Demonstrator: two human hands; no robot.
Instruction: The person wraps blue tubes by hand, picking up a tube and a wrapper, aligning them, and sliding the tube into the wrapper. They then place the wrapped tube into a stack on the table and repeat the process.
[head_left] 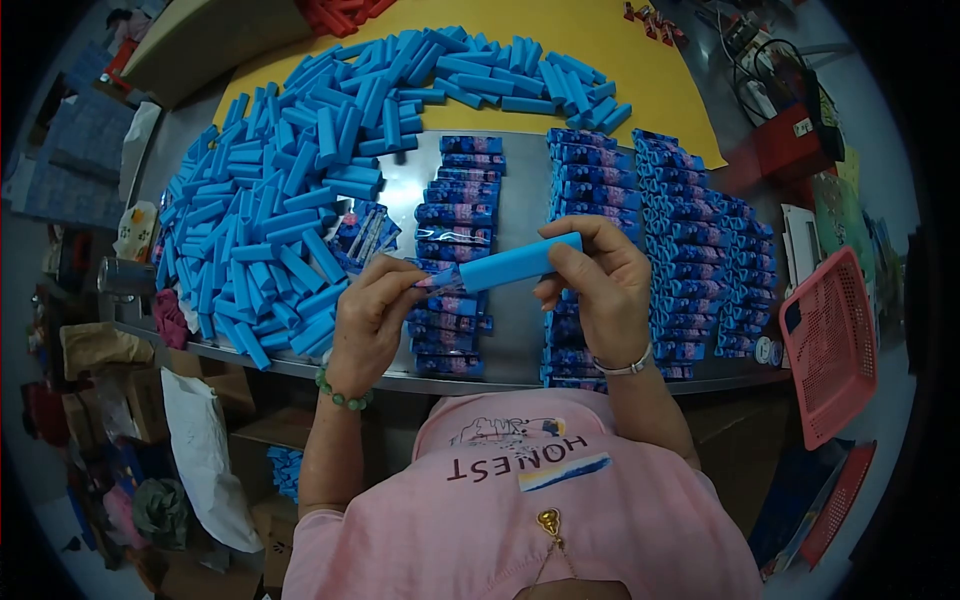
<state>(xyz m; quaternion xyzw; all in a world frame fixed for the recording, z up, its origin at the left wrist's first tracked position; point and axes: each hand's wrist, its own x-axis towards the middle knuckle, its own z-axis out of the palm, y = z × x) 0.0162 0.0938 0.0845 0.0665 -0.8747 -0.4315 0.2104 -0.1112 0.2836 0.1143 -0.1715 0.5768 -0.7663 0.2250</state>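
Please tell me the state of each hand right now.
Left hand: closed, pinching a printed wrapper.
Right hand: closed on one end of a blue block.

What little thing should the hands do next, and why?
Maybe the right hand should gently push the long blue block into the small, shiny printed plastic sleeve, because the left hand pinches it right by the block's end, and the block looks mostly bare.

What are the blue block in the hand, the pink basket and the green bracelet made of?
The blue block looks like matte foam or plastic: one even color, no shine. The pink basket seems hard plastic, molded with rows of small holes. The green bracelet has round, glossy beads, maybe stone, glass or plastic; I can't tell which.
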